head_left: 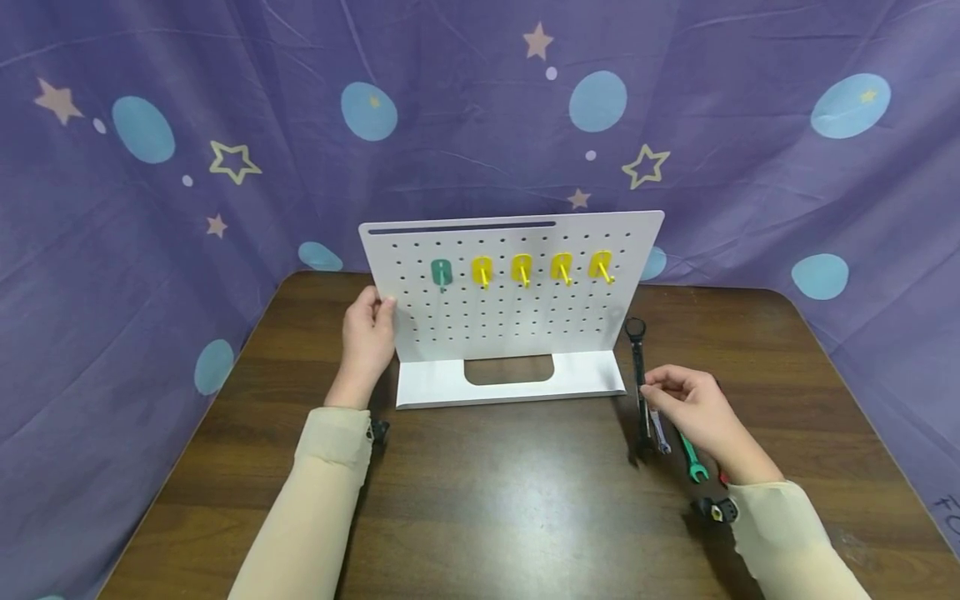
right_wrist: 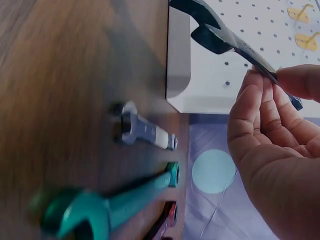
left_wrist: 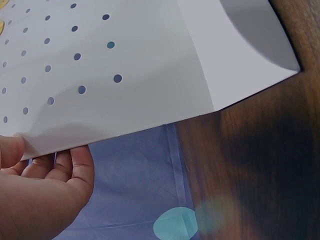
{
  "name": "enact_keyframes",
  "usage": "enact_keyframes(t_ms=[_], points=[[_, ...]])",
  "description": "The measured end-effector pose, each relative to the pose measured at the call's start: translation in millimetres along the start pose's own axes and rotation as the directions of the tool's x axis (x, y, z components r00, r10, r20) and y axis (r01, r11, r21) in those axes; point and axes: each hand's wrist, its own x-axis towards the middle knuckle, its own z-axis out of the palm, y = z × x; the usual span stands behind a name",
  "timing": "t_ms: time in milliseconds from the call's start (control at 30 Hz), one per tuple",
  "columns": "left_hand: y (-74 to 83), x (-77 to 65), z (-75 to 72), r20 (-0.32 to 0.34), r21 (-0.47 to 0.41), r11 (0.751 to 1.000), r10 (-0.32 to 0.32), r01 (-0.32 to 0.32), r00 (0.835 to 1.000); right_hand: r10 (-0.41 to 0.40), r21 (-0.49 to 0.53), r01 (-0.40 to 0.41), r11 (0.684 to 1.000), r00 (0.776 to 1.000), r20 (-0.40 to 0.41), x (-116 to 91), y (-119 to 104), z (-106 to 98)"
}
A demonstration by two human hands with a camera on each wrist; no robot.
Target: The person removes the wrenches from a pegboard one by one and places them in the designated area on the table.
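A white pegboard point(head_left: 517, 308) stands upright on its folded base. My left hand point(head_left: 367, 337) grips its left edge, thumb on the front and fingers behind, as the left wrist view shows. Beside the board's right edge, my right hand point(head_left: 697, 412) pinches a black combination wrench point(head_left: 637, 343) between thumb and fingers. That wrench is lifted off the table, its open end point(right_wrist: 212, 37) toward me. Below the right hand lie a small silver wrench point(right_wrist: 142, 131), a green wrench point(right_wrist: 135, 197) and a red wrench point(right_wrist: 162, 222), which the hand partly hides in the head view.
A green hook point(head_left: 442, 272) and several yellow hooks point(head_left: 522, 268) sit in a row on the board. The brown wooden table point(head_left: 495, 492) carries everything. A purple curtain point(head_left: 465, 100) with stars and blue spots hangs behind and at the sides.
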Motion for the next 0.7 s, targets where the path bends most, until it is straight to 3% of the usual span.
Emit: enact_keyframes(t_ms=[467, 700], points=[[-2.0, 0.0, 0.3, -0.008, 0.002, 1.000, 0.004, -0.004, 1.000, 0.048, 0.001, -0.048, 0.999, 0.999, -0.014, -6.9, 13.6, -19.3], [-0.9, 0.3, 1.1, -0.006, -0.005, 1.000, 0.005, -0.005, 1.000, 0.036, -0.035, -0.036, 0.999, 0.999, -0.015, -11.3, 22.7, -29.2]])
